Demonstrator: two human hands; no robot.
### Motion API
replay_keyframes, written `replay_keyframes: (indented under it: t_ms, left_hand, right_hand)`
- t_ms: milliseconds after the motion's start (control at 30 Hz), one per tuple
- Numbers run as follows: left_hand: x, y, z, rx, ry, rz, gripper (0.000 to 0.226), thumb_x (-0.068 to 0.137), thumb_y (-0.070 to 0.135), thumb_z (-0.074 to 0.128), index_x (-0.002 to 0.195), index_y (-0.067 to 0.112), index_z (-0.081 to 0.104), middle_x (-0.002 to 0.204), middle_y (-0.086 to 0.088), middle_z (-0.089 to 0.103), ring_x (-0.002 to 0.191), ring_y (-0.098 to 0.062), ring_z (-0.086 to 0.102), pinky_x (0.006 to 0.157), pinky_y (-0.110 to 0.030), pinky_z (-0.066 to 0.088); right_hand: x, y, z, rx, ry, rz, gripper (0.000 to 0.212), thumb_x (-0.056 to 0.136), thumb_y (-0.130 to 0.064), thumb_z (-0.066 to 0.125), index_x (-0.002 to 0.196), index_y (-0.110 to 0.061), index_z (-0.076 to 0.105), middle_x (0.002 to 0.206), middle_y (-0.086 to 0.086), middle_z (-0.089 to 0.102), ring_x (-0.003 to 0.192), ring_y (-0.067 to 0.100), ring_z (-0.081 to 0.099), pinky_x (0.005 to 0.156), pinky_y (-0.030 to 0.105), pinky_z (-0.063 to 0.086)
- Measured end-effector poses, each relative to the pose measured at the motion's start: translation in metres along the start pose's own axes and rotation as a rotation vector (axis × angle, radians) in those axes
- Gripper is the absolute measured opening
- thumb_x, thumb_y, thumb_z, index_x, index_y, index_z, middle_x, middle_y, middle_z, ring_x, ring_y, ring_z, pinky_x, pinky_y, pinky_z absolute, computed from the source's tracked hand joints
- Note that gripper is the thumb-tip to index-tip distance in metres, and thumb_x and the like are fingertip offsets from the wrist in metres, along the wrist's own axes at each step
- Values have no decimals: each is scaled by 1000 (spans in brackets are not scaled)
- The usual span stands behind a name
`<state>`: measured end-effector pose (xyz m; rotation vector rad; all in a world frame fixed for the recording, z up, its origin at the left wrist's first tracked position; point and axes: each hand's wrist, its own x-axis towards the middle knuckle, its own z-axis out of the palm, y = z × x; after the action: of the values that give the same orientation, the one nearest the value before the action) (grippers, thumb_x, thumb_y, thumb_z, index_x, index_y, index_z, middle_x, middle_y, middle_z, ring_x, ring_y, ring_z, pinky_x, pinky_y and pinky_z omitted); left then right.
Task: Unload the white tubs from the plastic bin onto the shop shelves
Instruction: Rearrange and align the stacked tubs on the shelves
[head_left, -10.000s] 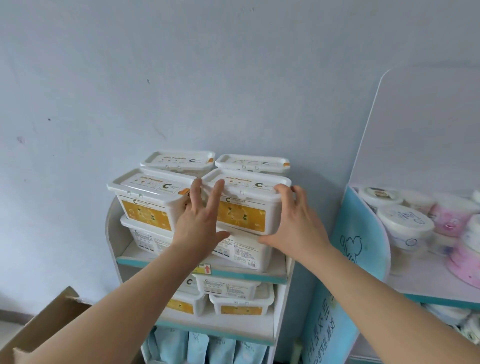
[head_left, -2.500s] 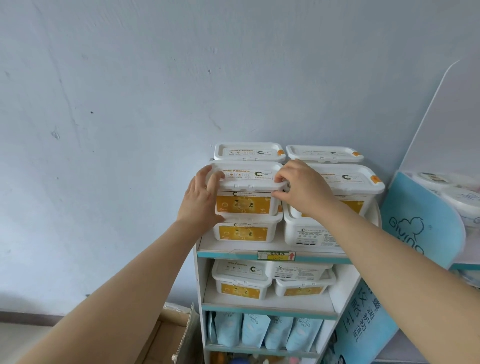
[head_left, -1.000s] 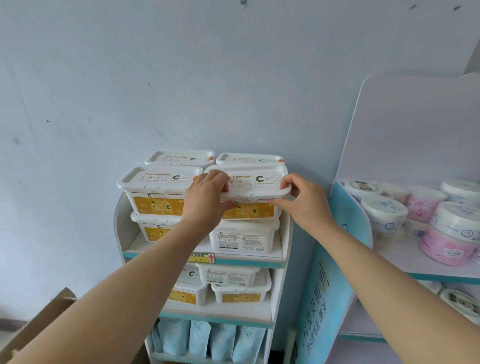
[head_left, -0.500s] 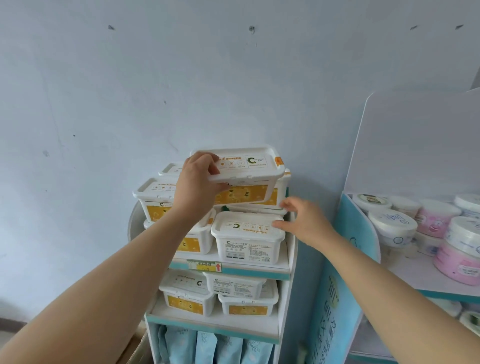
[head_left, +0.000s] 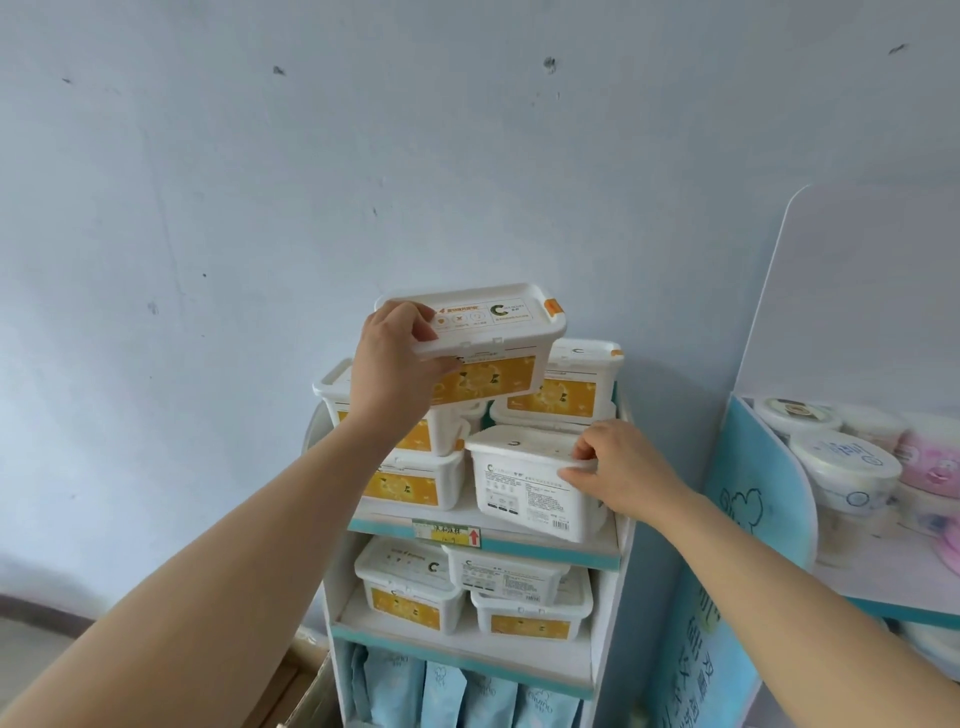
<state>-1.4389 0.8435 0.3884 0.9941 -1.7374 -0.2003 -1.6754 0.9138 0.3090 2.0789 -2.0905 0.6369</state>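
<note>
Held tub (head_left: 498, 322) — smooth white plastic, faint sheen on top; wall (head_left: 260, 208) matt paint, scuffed and pitted; cardboard box (head_left: 309, 696) below — plain brown, dull.

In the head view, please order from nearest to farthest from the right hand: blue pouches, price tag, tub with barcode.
1. tub with barcode: pinched by the right hand itself.
2. price tag: below, to the left.
3. blue pouches: lowest, at the bottom.

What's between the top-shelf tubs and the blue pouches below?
Head view: the middle shelf, holding three visible white tubs, one at left, two stacked at right.
</note>
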Motion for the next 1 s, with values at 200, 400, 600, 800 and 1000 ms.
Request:
replay_keyframes:
  t_ms: [200,400,600,800,1000]
  left_hand:
    - [2,-7,4,-1,-2,-21,35,67,12,83,77,17,49,103,11,55,100,-13,49,76,-21,38]
    - [1,-9,6,-7,-13,-4,35,68,11,83,78,16,50,103,10,54,101,-12,48,74,-19,35]
    - [4,-10,4,-21,-3,-13,36,67,11,83,79,16,50,103,10,55,101,-13,49,73,-17,35]
    - [5,-11,3,-9,-9,-24,36,68,12,83,81,18,50,105,9,56,99,-11,47,64,-7,32]
    - [5,-14,0,-16,-16,-32,36,67,11,83,79,19,49,103,11,55,100,-12,48,74,-18,34]
  right_hand:
    - [0,-8,2,311,-197,70,23,74,-42,76,87,-31,60,117,-13,48,114,12,44,98,32,38]
    - [-7,7,-10,227,-341,110,50,77,-39,74,123,-38,55,140,-12,42,122,12,42,104,37,39]
    - [-11,4,-5,154,-212,80,33,68,-54,76,80,-39,49,98,-17,54,85,0,50,69,19,42]
    - [-10,-9,-4,341,-162,36,34,73,-32,79,104,-25,66,105,-14,60,81,-1,52,67,9,38]
    - [-5,-4,-4,383,-342,70,50,75,-18,79,120,-31,61,125,-22,49,108,5,53,97,23,42]
